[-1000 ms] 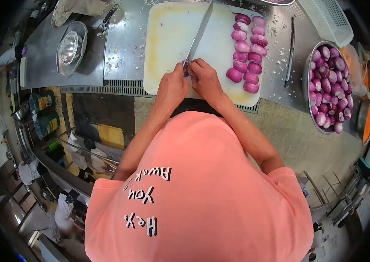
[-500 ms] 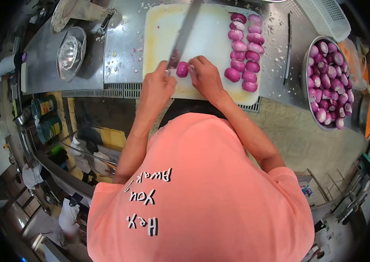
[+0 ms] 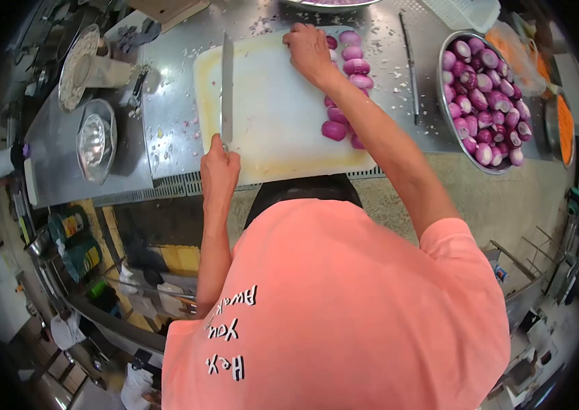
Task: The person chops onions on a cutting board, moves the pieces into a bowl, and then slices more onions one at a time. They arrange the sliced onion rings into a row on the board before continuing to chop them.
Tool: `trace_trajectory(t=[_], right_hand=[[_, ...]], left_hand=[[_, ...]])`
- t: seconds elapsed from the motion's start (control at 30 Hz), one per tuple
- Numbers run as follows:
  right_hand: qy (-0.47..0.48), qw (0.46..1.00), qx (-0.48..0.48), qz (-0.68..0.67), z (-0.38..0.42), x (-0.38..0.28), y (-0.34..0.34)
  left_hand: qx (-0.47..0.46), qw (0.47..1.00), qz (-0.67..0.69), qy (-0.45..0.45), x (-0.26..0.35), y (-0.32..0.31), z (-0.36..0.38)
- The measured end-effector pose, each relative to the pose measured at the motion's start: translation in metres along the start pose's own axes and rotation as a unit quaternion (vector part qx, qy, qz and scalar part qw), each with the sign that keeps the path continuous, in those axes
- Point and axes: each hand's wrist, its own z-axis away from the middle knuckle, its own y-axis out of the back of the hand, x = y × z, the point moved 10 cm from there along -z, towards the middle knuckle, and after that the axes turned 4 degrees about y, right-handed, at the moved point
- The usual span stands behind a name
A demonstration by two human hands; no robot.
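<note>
My left hand [image 3: 220, 167] is closed round the handle of a long knife [image 3: 227, 89], its blade pointing away from me along the left side of the white cutting board [image 3: 269, 102]. At the board's far side my right hand [image 3: 308, 53] has its fingers curled in, beside two rows of peeled red onions [image 3: 356, 66]. Whatever lies under those fingers is hidden. My right forearm covers part of the rows.
To the right stands a metal bowl heaped with peeled onions [image 3: 484, 102], near a container of orange food [image 3: 565, 130]. A dark rod [image 3: 409, 68] lies on the steel table. Metal bowls [image 3: 95, 140] and a white plastic basket [image 3: 467, 10] stand around.
My right hand has moved forward from the near edge to the far side of the board. The knife has shifted left, and the single onion beside it is out of sight.
</note>
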Motion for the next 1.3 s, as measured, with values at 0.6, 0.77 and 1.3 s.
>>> trace_trajectory(t=[0.6,0.77,1.3], right_hand=[[-0.191,0.972,-0.013,0.133,0.112,0.23,0.209],[-0.27,0.949,0.144,0.07,0.12,0.209,0.259],[-0.001,0.972,-0.003,-0.235,0.084,-0.09,0.011]], left_hand=[[-0.037,0.996,0.061,0.045,-0.001,0.0,-0.003],[-0.004,0.998,0.052,0.031,-0.006,0.002,-0.012],[-0.031,0.998,0.053,-0.005,0.015,0.028,0.01]])
